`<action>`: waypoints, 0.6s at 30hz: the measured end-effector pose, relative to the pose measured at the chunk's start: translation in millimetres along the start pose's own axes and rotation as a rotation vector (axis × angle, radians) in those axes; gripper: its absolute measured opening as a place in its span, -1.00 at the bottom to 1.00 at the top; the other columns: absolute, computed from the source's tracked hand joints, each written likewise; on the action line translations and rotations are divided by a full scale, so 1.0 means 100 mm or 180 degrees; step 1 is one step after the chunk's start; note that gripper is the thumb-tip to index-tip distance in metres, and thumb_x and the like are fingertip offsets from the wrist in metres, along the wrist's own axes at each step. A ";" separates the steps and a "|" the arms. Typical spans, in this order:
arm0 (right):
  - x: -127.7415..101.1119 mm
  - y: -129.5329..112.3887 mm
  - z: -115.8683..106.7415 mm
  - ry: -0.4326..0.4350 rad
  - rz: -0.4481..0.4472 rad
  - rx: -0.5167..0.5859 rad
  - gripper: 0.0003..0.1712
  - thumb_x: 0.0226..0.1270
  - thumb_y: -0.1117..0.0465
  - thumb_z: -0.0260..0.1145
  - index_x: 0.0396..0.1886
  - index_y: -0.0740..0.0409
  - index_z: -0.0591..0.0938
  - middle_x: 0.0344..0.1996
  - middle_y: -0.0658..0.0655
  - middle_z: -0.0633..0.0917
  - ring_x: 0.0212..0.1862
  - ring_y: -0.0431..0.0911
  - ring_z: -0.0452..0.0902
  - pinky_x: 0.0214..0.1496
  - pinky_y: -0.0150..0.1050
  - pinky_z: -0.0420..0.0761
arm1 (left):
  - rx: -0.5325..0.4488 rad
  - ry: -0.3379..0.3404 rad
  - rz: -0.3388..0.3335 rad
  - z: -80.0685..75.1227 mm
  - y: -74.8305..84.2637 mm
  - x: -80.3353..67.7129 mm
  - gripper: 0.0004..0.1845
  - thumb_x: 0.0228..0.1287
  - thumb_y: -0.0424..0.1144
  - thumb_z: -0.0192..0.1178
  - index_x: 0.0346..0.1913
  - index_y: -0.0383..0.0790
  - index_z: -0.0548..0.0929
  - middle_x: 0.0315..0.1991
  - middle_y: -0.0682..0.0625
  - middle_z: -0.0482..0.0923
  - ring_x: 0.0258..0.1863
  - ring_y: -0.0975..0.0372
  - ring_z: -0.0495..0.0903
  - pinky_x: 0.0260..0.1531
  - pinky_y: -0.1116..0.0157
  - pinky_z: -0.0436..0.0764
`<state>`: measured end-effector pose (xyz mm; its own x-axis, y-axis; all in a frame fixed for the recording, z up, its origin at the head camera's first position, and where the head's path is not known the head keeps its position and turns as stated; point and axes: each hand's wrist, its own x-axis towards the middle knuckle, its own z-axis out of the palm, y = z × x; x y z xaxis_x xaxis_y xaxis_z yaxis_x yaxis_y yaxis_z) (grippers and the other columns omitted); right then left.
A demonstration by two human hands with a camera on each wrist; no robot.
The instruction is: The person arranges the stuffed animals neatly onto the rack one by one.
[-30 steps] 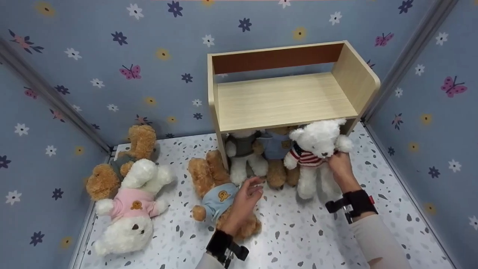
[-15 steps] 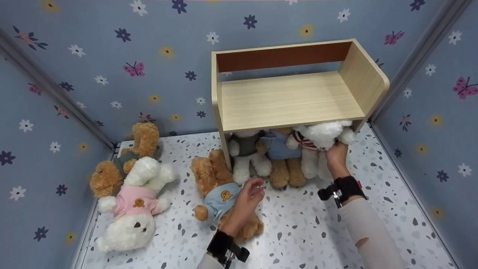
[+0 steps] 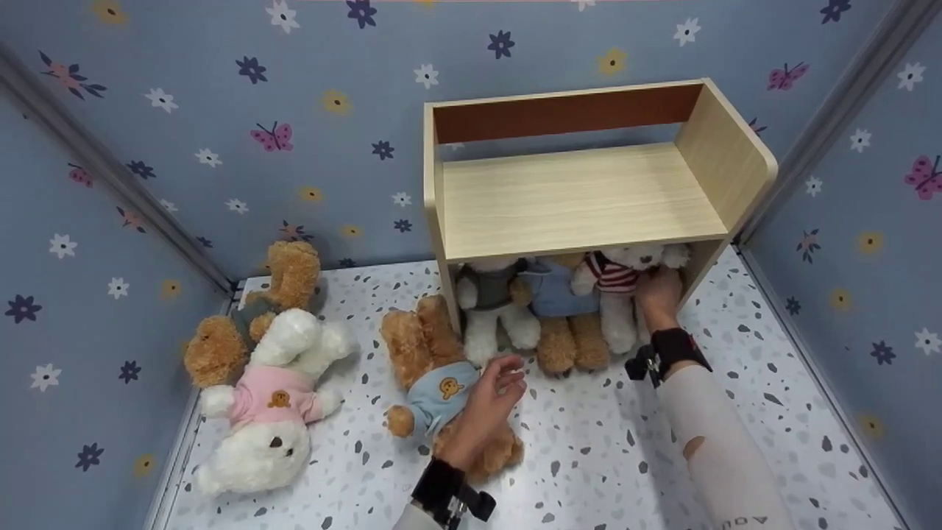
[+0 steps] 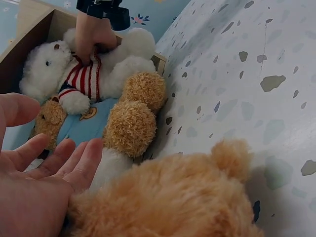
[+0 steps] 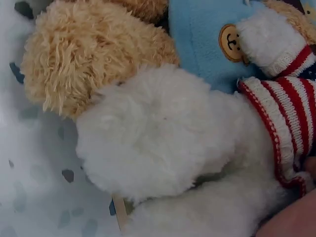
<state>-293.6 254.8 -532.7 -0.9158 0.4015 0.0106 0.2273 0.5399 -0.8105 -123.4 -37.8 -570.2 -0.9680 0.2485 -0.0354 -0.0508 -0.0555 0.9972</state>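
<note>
A white teddy bear in a red-striped sweater (image 3: 620, 291) sits under the wooden shelf (image 3: 581, 195), at the right end of a row. My right hand (image 3: 656, 293) grips its body from the right; in the left wrist view the fingers (image 4: 89, 47) dig into the sweater (image 4: 81, 79). The right wrist view shows the bear's white leg (image 5: 148, 133) beside a brown furry foot (image 5: 84, 59). My left hand (image 3: 494, 384) hovers open, fingers spread, over a brown bear in a light blue shirt (image 3: 434, 383) lying on the floor.
Under the shelf also sit a white bear in a grey top (image 3: 489, 305) and a brown bear in blue (image 3: 563, 313). At the left lie a white bear in pink (image 3: 257, 416) and a brown bear (image 3: 246, 320). Papered walls close in three sides.
My right hand has pushed the striped white bear back from the open floor to under the shelf, beside the other two. The left hand has barely moved.
</note>
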 end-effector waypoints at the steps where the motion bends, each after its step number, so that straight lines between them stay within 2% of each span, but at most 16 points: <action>1: -0.01 -0.01 0.01 0.0033 -0.0054 -0.0253 -0.61 0.47 0.26 -0.05 0.04 0.45 0.55 -0.05 0.41 0.59 -0.05 0.14 0.51 -0.02 -0.02 0.50 | 0.0018 0.0013 -0.0011 0.00 0.00 0.00 -0.56 0.45 -0.24 0.10 0.32 -0.21 0.37 0.28 -0.12 0.35 0.28 -0.04 0.36 0.16 0.19 0.46; 4: -0.04 -0.03 0.05 0.0199 -0.0282 -0.0827 -0.63 0.41 0.20 0.05 -0.17 0.47 0.61 -0.17 0.48 0.59 -0.17 0.29 0.55 -0.14 0.16 0.53 | 0.0051 0.0026 -0.0019 0.00 0.00 -0.01 -0.58 0.44 -0.24 0.11 0.30 -0.18 0.39 0.27 -0.11 0.37 0.26 0.01 0.38 0.16 0.19 0.46; 6: -0.06 -0.04 0.08 0.0283 -0.0381 -0.0913 -0.63 0.40 0.17 0.08 -0.21 0.45 0.62 -0.20 0.49 0.60 -0.19 0.34 0.56 -0.17 0.22 0.52 | 0.0045 0.0022 -0.0003 0.00 0.00 -0.01 -0.58 0.44 -0.25 0.11 0.30 -0.19 0.39 0.27 -0.14 0.36 0.26 0.01 0.39 0.15 0.19 0.46; 8: -0.07 -0.02 0.11 0.0337 -0.0383 -0.0784 -0.62 0.41 0.17 0.07 -0.21 0.46 0.61 -0.23 0.48 0.60 -0.21 0.34 0.56 -0.19 0.23 0.51 | 0.0008 0.0015 0.0012 -0.01 0.00 -0.01 -0.57 0.44 -0.26 0.11 0.31 -0.22 0.38 0.27 -0.17 0.35 0.27 -0.02 0.38 0.16 0.19 0.46; 12: -0.08 0.01 0.18 0.0440 -0.0077 -0.0332 -0.62 0.47 0.18 -0.02 -0.24 0.40 0.59 -0.33 0.37 0.62 -0.27 0.21 0.55 -0.19 0.12 0.52 | 0.0004 0.0009 0.0014 -0.04 0.00 -0.03 -0.54 0.44 -0.25 0.11 0.32 -0.28 0.35 0.28 -0.18 0.35 0.28 -0.08 0.35 0.16 0.19 0.46; 16: -0.06 0.03 0.26 0.0719 0.0189 -0.0012 -0.66 0.44 0.23 -0.03 -0.21 0.41 0.59 -0.27 0.37 0.63 -0.22 0.18 0.54 -0.14 0.07 0.50 | -0.0037 -0.0051 0.0015 -0.04 0.02 -0.05 -0.53 0.46 -0.26 0.09 0.35 -0.26 0.33 0.28 -0.14 0.34 0.29 -0.02 0.36 0.15 0.23 0.46; 18: -0.03 0.01 0.29 0.0781 0.0293 0.0144 -0.70 0.40 0.27 0.02 -0.17 0.42 0.59 -0.22 0.37 0.64 -0.18 0.18 0.54 -0.10 0.04 0.51 | -0.0069 -0.0060 0.0025 -0.04 0.09 -0.08 -0.55 0.46 -0.31 0.07 0.35 -0.28 0.33 0.28 -0.16 0.34 0.28 -0.03 0.36 0.15 0.24 0.47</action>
<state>-300.0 233.3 -550.7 -0.7831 0.6176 0.0729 0.2858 0.4614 -0.8399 -117.0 -44.3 -561.2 -0.9636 0.2661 -0.0263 -0.0488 -0.0785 0.9957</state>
